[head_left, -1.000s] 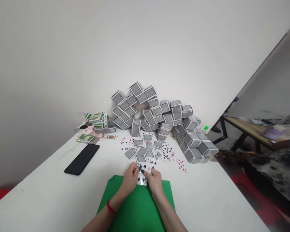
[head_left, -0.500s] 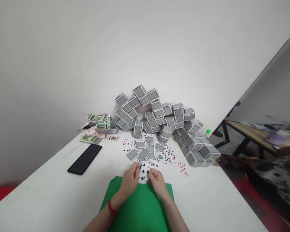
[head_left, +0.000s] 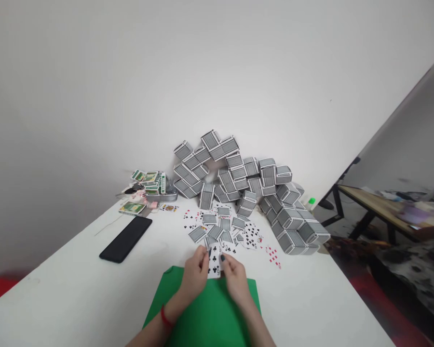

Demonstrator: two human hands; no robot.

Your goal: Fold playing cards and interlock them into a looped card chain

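My left hand [head_left: 196, 268], with a red band at its wrist, pinches the left edge of a white playing card [head_left: 214, 262], the six of clubs. At the card's right edge, my right hand [head_left: 235, 272] is closed with thumb and fingers together. The card is tilted face toward me, above the far edge of a green cloth [head_left: 202, 313]. Just beyond it lies another clubs card [head_left: 229, 249], partly covered. Loose cards [head_left: 214, 231], some face down with grey backs, are scattered farther back.
Grey-and-white blocks that look like folded cards [head_left: 292, 217] are stacked along the wall. A black phone [head_left: 126, 239] lies on the white table [head_left: 72, 294] at left, with green card packs [head_left: 151, 177] behind it. A green-capped item [head_left: 311, 201] stands back right.
Both hands still hold the card in nearly the same place. The right fingers have shifted slightly at its right edge, and the whole view has moved a little.
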